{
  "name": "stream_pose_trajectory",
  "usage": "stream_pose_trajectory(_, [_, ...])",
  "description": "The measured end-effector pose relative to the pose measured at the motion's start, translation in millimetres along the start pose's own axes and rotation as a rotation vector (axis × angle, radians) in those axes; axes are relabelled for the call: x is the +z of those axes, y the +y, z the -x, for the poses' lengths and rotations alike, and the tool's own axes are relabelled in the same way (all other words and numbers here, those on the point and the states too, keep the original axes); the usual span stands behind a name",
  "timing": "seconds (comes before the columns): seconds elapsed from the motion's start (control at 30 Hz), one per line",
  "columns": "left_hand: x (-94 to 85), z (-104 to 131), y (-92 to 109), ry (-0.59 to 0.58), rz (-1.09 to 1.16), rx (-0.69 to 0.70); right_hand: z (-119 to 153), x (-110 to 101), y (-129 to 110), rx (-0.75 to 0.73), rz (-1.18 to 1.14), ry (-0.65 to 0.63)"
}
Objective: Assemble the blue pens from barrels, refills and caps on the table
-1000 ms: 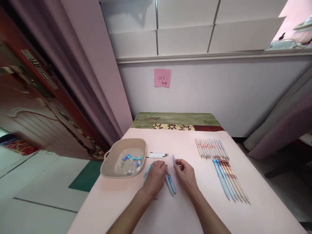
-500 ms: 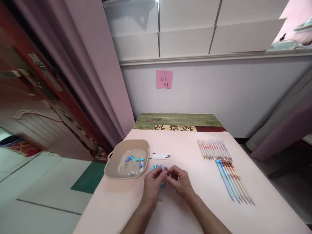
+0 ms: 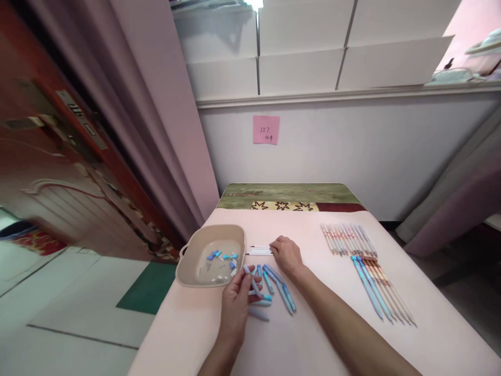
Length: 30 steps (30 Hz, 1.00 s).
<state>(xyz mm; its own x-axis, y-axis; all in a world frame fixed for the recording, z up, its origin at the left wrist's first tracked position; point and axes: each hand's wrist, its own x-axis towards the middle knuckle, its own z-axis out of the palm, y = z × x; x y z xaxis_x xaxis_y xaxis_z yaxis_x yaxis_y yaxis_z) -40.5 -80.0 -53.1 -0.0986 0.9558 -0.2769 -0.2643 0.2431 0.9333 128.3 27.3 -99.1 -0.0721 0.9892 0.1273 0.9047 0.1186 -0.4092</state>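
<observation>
My left hand (image 3: 236,300) pinches a pen barrel (image 3: 252,282) beside the basin (image 3: 194,245). My right hand (image 3: 287,255), grip unclear, hides ends of white refills (image 3: 259,252).

left hand (image 3: 235,303): bare | right hand (image 3: 288,256): bare | fingers (image 3: 279,244): bare | forearms (image 3: 344,318): bare, tapering to wrists (image 3: 299,271)

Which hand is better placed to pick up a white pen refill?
Right, probably: the right hand is at the white pen refills, while the left hand holds a pale lilac pen barrel.
</observation>
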Motion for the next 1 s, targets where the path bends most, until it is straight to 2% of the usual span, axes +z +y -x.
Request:
stream_pose_trajectory(0.37, [-4.7, 6.2, 5.1, -0.076, 0.042, -0.012, -5.3, -6.2, -4.0, -0.044, 0.091, -0.119])
stream_pose_trajectory(0.67, [-6.5, 15.0, 8.6, -0.056, -0.002, 0.004, -15.7, -9.4, 0.2, -0.006, 0.070, -0.203])
stream_pose_trajectory(0.9, [-9.9, 10.6, 11.2, -0.032, -0.033, 0.040, -25.9, -13.8, -7.0, -0.007, 0.067, -0.255])
stream_pose_trajectory(1.0, [-9.5, 9.9, 13.6, -0.060, -0.057, 0.074, -26.9, -13.8, -6.7, -0.010, 0.057, -0.248])
